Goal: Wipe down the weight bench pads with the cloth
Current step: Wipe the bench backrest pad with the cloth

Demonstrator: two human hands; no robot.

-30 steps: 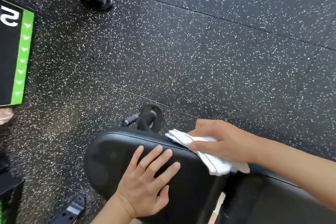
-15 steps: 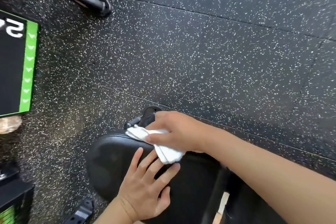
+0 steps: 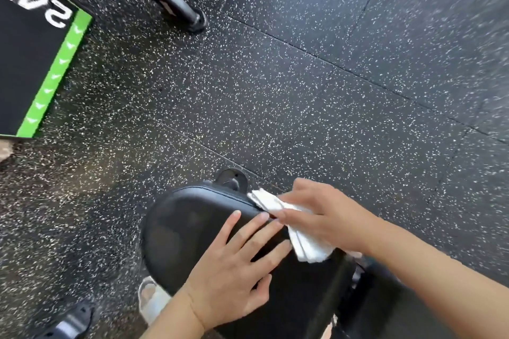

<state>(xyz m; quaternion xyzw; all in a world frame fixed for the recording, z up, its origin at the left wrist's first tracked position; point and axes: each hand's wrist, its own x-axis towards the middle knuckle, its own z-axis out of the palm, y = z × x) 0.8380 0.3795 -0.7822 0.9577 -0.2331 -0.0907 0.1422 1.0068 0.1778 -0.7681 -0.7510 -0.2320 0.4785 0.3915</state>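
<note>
Gripping cloth (image 3: 296,224), right hand (image 3: 327,217) wipes pad (image 3: 187,231) edge (seemingly)

Both forearms are bare from wrist to the edge of view, with no sleeves, watch, bracelet or rings showing. The left hand (image 3: 234,272) and right hand (image 3: 322,217) have short, unpainted nails. Below the left forearm a light, pale shoe (image 3: 151,300) shows, blurred, with a whitish toe.
</note>
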